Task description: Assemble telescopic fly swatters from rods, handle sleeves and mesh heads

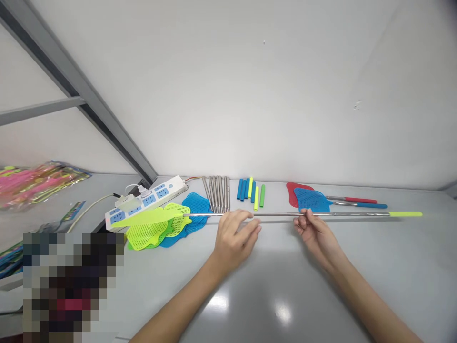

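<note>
Left hand point(236, 238) — fingers curled at long fly swatter, point(271, 214) grip unclear | right hand point(316, 233) — pinching it | far side: metal rods point(216, 194) left of coloured tubes point(253, 191)

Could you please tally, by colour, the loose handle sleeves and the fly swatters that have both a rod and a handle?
Blue handle sleeves: 4
Yellow handle sleeves: 2
Green handle sleeve: 1
Yellow fly swatter: 1
Blue fly swatter: 1
Red fly swatter: 1
Total: 10
</note>
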The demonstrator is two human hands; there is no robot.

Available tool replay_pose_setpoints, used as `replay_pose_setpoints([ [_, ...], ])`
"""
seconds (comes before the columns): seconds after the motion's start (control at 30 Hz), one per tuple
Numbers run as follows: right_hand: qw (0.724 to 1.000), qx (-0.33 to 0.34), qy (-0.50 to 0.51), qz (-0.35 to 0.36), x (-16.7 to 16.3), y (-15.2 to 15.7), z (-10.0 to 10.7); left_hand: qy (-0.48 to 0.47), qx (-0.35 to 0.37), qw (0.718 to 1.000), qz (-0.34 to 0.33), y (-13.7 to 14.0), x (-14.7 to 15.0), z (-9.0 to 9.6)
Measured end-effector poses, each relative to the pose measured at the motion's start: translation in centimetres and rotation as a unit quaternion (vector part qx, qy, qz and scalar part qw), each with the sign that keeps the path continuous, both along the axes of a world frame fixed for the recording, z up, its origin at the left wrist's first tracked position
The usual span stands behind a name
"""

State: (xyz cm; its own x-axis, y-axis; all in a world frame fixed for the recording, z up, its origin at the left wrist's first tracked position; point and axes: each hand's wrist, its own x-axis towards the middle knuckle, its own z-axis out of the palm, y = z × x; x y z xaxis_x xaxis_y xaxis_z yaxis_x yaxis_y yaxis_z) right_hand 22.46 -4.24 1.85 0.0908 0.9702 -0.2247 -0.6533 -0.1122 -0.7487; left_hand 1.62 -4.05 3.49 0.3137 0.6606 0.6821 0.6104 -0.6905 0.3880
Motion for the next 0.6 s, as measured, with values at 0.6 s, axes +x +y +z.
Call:
replay_pose_setpoints([
  [0.6, 0.999, -0.002, -0.009, -0.044, 2.3, 1.6, -1.4, -0.607, -0.485, 0.627, -0.062, 4.8, -2.1, -2.3],
])
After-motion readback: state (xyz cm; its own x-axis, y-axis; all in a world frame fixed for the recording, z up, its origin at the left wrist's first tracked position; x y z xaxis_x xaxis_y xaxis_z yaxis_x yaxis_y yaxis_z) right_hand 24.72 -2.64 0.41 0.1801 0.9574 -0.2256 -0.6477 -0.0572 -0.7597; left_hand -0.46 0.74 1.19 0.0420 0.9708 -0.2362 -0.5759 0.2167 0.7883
